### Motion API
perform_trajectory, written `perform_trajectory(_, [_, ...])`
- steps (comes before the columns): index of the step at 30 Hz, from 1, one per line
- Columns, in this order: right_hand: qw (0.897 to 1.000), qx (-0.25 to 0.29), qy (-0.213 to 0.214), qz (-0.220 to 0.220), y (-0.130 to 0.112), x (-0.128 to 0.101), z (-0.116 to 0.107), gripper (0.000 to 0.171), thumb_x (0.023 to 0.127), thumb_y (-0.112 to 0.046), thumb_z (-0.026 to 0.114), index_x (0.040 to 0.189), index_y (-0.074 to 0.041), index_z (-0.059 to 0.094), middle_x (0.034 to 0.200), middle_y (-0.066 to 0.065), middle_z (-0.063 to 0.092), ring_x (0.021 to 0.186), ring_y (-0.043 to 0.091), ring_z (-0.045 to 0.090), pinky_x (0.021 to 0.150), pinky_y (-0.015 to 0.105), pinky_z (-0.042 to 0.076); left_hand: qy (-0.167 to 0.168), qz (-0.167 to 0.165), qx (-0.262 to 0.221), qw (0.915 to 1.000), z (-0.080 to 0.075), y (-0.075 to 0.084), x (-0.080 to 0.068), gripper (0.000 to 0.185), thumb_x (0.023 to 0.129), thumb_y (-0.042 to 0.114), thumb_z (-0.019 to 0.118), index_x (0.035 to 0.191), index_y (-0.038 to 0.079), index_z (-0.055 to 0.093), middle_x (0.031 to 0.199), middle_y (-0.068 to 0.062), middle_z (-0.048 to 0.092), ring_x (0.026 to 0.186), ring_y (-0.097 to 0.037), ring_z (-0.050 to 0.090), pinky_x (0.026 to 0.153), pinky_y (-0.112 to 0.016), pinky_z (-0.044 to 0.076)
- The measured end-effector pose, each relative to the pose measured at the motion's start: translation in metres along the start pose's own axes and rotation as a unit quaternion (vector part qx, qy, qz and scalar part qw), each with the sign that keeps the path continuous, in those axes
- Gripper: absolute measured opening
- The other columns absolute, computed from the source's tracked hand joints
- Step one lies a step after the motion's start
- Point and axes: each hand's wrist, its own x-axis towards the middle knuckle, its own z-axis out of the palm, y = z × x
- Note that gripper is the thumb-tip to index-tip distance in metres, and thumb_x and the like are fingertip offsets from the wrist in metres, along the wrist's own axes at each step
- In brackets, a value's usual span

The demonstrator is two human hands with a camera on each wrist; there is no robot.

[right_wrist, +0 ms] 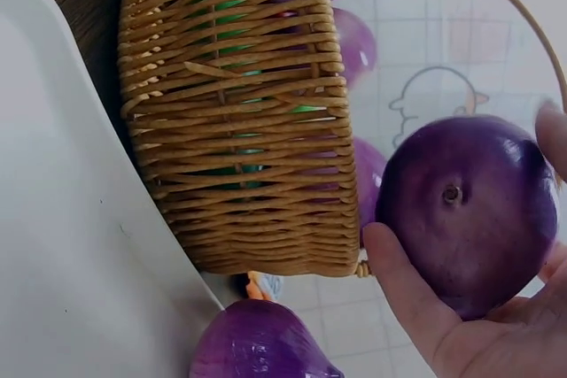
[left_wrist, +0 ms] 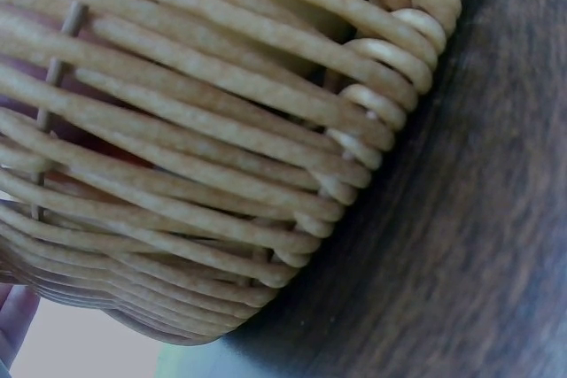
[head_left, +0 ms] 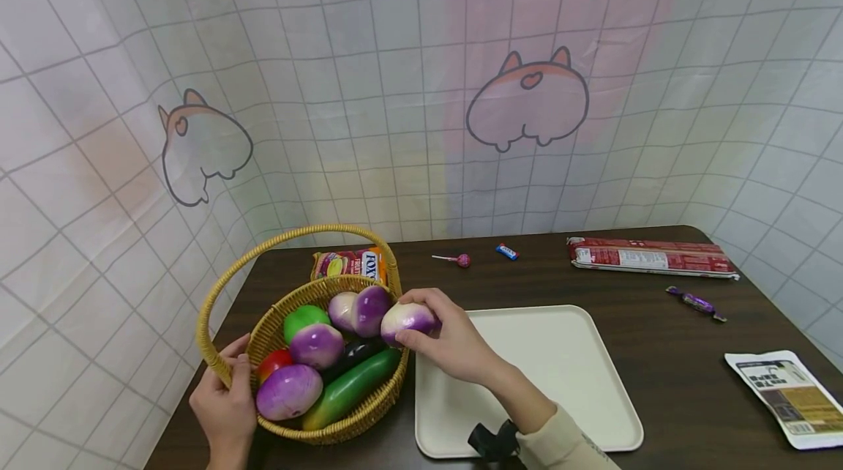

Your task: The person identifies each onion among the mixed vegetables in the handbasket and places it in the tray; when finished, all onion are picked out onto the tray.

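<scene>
Fingers of the right hand curl round a purple turnip at the wicker basket rim; the left hand grips the basket's handle near the tabletop's left edge.

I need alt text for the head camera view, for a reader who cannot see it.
A person's right hand holds a purple-and-white turnip over the rim of a wicker basket of toy vegetables, while the left hand grips the basket's handle. A cream tray lies beside it on the dark table.

The small print on the white and yellow flat packet is too tiny to read. The woven wicker basket hides most of the orange snack bag behind it.
</scene>
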Motion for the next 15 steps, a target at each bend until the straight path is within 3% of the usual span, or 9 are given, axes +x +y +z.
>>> perform_trajectory(4, [1.0,-0.001,0.004,-0.008,0.0012,0.0005,-0.0025,0.037,0.092,-0.024,0.068,0.127,-0.017,0.056,0.127,0.0,0.057,0.109,0.018,0.057,0.091,0.034,0.049,0.002,-0.001,0.002,1.0,0.0,-0.0035,-0.0002,0.019,0.087,-0.005,0.063,0.069,-0.005,0.066,0.099,-0.018,0.073,0.069,0.0,0.062,0.068,-0.009,0.042])
perform_trajectory(15, [1.0,-0.006,0.023,-0.011,0.0061,-0.0038,-0.0083,0.058,0.088,-0.02,0.073,0.14,-0.016,0.047,0.139,0.008,0.053,0.119,0.02,0.054,0.094,0.035,0.048,-0.007,-0.006,-0.007,0.9999,-0.0021,0.003,-0.0007,0.017,0.09,0.0,0.063,0.074,-0.005,0.069,0.1,-0.015,0.074,0.068,-0.001,0.063,0.069,-0.009,0.044])
